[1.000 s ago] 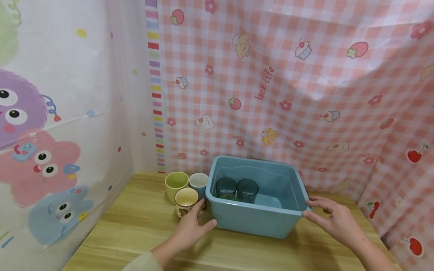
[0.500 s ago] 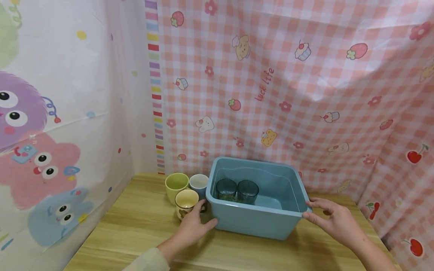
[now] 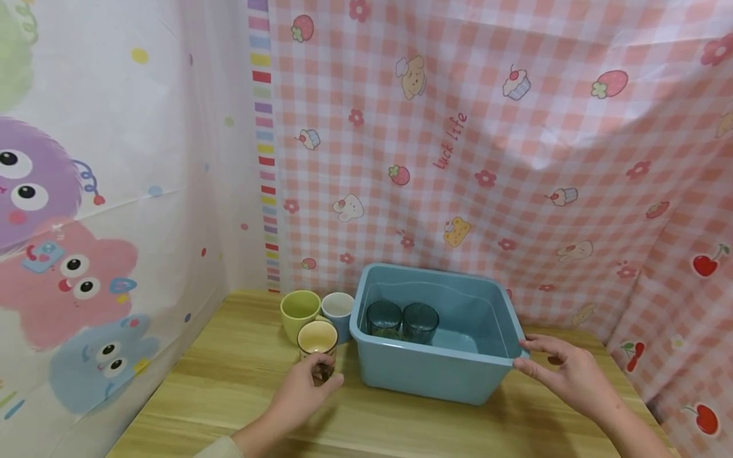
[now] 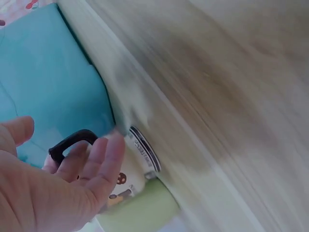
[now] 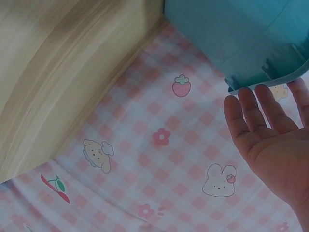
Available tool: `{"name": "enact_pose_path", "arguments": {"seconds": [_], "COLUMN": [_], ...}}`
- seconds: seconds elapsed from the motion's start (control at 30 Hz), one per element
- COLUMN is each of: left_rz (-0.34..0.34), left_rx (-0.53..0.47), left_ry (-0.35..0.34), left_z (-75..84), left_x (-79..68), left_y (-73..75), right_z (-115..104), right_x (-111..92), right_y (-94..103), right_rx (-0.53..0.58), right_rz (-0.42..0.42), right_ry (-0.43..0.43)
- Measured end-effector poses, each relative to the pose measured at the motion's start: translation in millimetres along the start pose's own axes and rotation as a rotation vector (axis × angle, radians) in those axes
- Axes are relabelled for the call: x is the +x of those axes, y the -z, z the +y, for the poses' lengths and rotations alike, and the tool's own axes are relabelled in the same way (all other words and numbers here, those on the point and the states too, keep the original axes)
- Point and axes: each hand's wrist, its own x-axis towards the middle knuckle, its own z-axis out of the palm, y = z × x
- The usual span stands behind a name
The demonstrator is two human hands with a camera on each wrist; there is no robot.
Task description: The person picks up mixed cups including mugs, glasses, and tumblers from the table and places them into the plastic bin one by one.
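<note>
Beside the bin on the table, a cream mug [image 3: 317,337] with a brown print and a dark handle [image 4: 72,140] stands upright. My left hand [image 3: 303,388] is at the mug's near side, its fingers loosely bent by the handle and its thumb apart. In the left wrist view the fingers overlap the mug; firm contact cannot be told. A blue plastic bin [image 3: 429,372] holds two dark glass cups [image 3: 384,318] side by side at its left end. At the bin's right corner, my right hand [image 3: 572,375] touches the rim with nearly straight fingertips.
A green mug [image 3: 300,308] and a blue mug with a white inside [image 3: 338,308] stand close behind the cream mug. Wood-grained tabletop [image 3: 229,381] lies in front. A pink checked cloth [image 3: 435,191] hangs right behind the bin.
My left hand has shifted left and nearer, away from the bin's side. The cream mug's handle, earlier pointing right at the bin, now faces more toward me. The right hand stays at the rim.
</note>
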Motion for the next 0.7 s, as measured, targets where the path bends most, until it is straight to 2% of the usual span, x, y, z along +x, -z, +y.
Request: {"name": "enact_pose_path", "arguments": {"seconds": [0.13, 0.37, 0.47, 0.6, 0.7], "left_rz": [0.01, 0.022, 0.026, -0.004, -0.034], "left_rx": [-0.047, -0.053, -0.065, -0.036, -0.02], "left_ry": [0.045, 0.112, 0.167, 0.246, 0.266], "left_z": [-2.8, -7.8, -11.4, -14.6, -14.7], "left_x": [-3.0, -5.9, -4.8, -0.6, 4.4], "left_y": [10.9, 33.5, 42.9, 53.6, 59.3], "right_z": [1.3, 1.5, 1.6, 1.6, 1.6], "right_x": [-1.5, -2.4, -2.1, -1.3, -1.2], "right_y": [-0.8, -1.0, -0.8, 0.0, -0.3], "right_rx": [0.005, 0.01, 0.01, 0.007, 0.021], "right_rz": [0.003, 0.002, 0.009, 0.009, 0.003], "right_ry": [-0.015, -0.027, -0.017, -0.013, -0.015]}}
